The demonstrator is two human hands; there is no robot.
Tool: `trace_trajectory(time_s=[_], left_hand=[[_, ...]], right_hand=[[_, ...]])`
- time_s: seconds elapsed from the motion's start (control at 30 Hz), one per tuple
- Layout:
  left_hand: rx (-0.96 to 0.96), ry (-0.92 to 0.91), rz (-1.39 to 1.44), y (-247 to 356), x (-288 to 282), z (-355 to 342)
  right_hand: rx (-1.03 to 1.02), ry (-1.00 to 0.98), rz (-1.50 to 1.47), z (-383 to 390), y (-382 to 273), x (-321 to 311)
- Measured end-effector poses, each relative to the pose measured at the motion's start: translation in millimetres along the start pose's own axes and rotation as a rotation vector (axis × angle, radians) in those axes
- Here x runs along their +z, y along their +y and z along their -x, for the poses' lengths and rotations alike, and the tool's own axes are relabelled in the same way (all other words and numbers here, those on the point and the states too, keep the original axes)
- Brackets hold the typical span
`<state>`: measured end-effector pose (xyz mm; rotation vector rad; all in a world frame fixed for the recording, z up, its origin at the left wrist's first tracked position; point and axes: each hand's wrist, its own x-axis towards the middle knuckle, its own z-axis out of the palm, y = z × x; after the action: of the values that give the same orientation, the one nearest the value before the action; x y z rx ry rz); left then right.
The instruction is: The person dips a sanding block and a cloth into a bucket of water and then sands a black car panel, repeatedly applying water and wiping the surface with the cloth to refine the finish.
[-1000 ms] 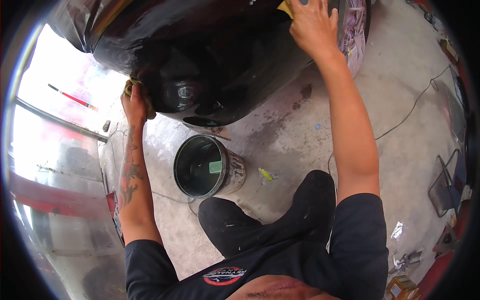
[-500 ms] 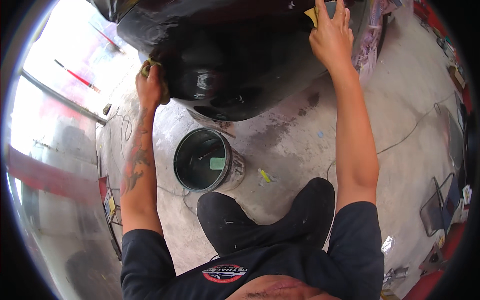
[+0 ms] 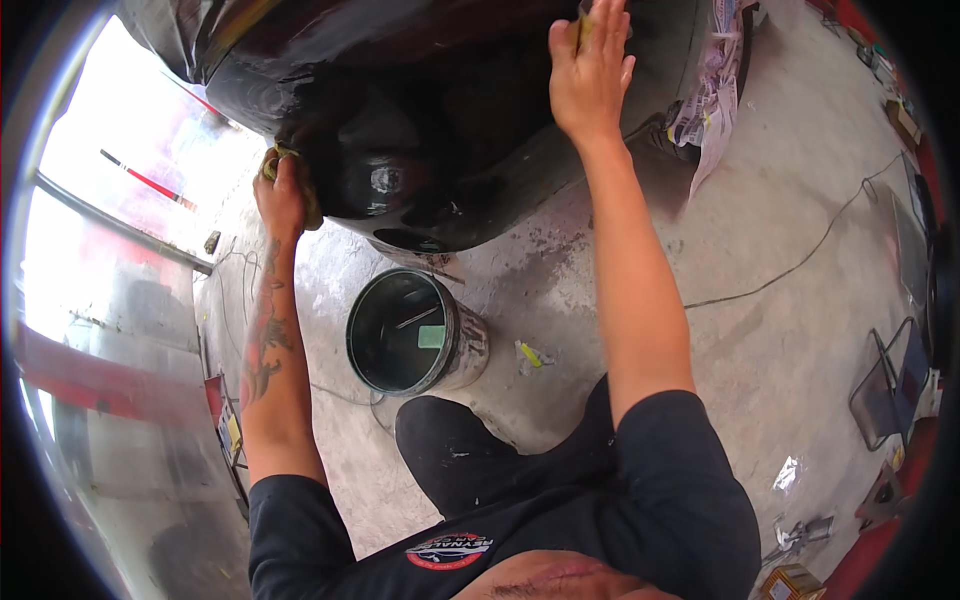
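Observation:
A glossy, wet-looking black car bumper (image 3: pixel 440 120) curves across the top of the view. At its left edge my left hand (image 3: pixel 282 195) is closed around a crumpled olive-yellow cloth (image 3: pixel 310 203), which touches the panel's edge. My right hand (image 3: pixel 590 90) lies flat on the upper right of the bumper, fingers stretched forward. Under its thumb and fingers shows a bit of a yellow sheet (image 3: pixel 580 28) that looks like sandpaper; the hand hides most of it.
A dark bucket (image 3: pixel 468 345) of liquid stands below the bumper, holding a green block (image 3: pixel 431 337). A yellow item (image 3: pixel 530 354) lies on the concrete floor. Masking paper (image 3: pixel 715 110) hangs at the right. A cable (image 3: pixel 790 285) crosses the floor near a metal stand (image 3: pixel 885 385).
My right hand has slid left across the bumper with the yellow sheet. My left hand, with the cloth, sits slightly lower and further left in view. The view itself has shifted a little.

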<state>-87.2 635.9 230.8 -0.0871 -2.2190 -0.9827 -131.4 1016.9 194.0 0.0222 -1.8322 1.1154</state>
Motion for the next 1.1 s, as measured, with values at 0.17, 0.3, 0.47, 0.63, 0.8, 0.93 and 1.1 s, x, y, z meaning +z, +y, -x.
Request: trace_trajectory(time_s=[0.17,0.3,0.47,0.63,0.8,0.93,1.1], left_hand=[[0.007,0.004,0.003,-8,-11,1],[-0.036,-0.006,-0.01,-5,-15,1],[0.061,-0.001,-0.033,-5,-3,-3],[0.044,0.001,-0.036,-10,-10,-1],[-0.025,0.003,0.022,-27,-22,-4],[0.045,-0.038,-0.023,-21,-3,-6],[0.059,-0.005,-0.073,-22,-17,-4]], right_hand=[[-0.223,0.043,-0.062,68,-56,29],[-0.358,-0.024,0.015,73,-19,24],[0.095,0.116,-0.035,-31,48,6],[-0.192,0.097,-0.161,59,-8,24],[-0.202,0.086,-0.086,3,47,16],[0.169,0.114,-0.072,-68,104,-1],[-0.144,0.1,-0.17,21,54,24]])
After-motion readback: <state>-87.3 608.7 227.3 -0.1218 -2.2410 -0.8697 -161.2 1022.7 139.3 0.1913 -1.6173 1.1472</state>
